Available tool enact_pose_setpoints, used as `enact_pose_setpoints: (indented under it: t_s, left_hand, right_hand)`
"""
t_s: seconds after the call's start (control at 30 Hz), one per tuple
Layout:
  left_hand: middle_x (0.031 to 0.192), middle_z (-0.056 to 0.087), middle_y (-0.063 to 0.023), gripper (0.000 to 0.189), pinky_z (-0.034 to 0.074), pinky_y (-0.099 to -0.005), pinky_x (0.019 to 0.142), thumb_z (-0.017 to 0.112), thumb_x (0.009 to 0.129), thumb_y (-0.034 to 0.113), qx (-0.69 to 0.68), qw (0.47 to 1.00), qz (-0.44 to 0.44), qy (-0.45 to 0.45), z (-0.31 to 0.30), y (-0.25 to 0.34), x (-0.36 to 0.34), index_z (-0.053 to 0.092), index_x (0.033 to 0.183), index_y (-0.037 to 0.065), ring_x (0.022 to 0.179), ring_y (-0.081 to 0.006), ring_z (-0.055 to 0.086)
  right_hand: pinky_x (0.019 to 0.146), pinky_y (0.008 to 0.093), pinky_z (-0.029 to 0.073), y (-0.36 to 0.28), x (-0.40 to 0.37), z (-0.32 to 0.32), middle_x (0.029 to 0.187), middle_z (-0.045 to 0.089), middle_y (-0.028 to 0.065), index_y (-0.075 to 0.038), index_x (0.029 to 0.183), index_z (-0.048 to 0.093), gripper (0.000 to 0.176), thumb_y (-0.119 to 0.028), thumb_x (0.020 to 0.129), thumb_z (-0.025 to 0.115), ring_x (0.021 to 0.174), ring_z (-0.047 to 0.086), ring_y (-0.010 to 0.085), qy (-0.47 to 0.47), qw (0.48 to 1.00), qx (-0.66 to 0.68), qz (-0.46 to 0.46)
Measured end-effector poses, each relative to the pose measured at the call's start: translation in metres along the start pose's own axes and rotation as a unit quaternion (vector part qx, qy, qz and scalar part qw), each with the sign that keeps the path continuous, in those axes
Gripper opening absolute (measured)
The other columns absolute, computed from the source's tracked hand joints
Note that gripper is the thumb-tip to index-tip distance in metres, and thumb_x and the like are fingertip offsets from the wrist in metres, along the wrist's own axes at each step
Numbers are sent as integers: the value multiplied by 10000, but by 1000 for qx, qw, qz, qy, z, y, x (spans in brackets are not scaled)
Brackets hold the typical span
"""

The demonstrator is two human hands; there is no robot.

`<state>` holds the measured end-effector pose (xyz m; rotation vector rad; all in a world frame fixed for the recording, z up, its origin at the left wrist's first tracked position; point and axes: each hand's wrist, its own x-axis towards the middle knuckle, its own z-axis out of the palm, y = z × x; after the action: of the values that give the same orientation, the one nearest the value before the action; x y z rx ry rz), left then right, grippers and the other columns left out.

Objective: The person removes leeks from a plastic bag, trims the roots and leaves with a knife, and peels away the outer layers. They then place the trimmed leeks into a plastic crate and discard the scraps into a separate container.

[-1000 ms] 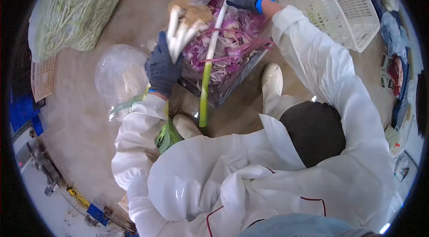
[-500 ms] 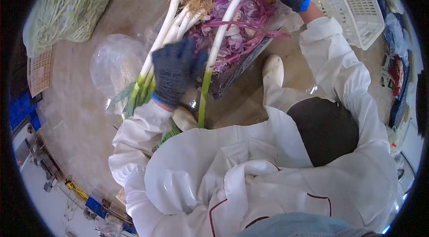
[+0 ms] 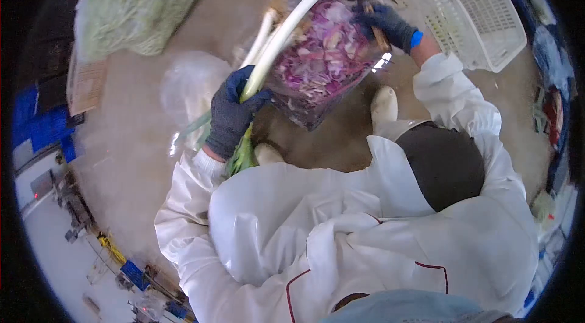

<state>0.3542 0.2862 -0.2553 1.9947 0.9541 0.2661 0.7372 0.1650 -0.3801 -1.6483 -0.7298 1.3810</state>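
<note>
My left hand (image 3: pixel 233 113) wears a dark glove and is closed round a long green onion (image 3: pixel 295 18), whose bare white end slants up to the right. Behind it lie other green onions (image 3: pixel 261 37) with roots on, partly hidden by the held stalk and hand. My right hand (image 3: pixel 390 26), also gloved, is at the right side of a dark crate (image 3: pixel 304 117) lined with clear film. Its fingers are curled beside a narrow brown, wooden-looking handle (image 3: pixel 379 40), blurred by motion. Purple and white peelings (image 3: pixel 329 49) fill the crate.
A white slatted basket (image 3: pixel 478 18) stands at the upper right. Bagged green vegetables (image 3: pixel 143 6) lie at the upper left, with a clear plastic bag (image 3: pixel 189 82) below. My white boots (image 3: pixel 384 104) are on the wet floor near the crate.
The green onion's upper end has left my right hand. My left hand now grips its lower part. My right hand has moved down to the crate's right side, and the long purple strips are off the stalk.
</note>
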Motion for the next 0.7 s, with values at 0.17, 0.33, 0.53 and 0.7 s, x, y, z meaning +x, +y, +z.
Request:
enact_pose_setpoints:
  t_s: [0.17,0.33,0.53,0.7]
  left_hand:
    - [1024,640,-149,441,489,-367,836,745,791,148,285,924,193,167,-85,67,-15,626,1206,56,929,-285,623]
    - [985,663,-117,435,506,-347,766,738,795,147,337,888,198,243,-144,137,-54,633,1215,100,846,-214,641]
    - [951,682,-119,528,491,-421,785,798,678,190,212,850,275,396,-118,164,-97,630,1175,130,864,-323,640]
    - [916,647,-120,582,441,-429,759,759,736,238,343,795,295,404,-52,173,-115,578,1284,168,835,-324,604]
  right_hand:
    - [835,494,485,50,-12,26,1002,648,244,-37,1100,602,395,-331,838,618,933,631,407,38,840,-509,-182]
    - [858,475,493,-27,-58,40,1058,643,236,-72,1209,561,486,-336,807,630,976,620,414,12,792,-558,-246]
    - [939,351,491,-204,-161,96,1202,617,151,-36,1324,522,527,-362,922,620,1094,613,235,-109,897,-167,-395]
    - [881,306,514,-235,-225,170,1138,629,102,-22,1286,566,422,-282,954,590,1001,622,163,-158,907,114,-374]
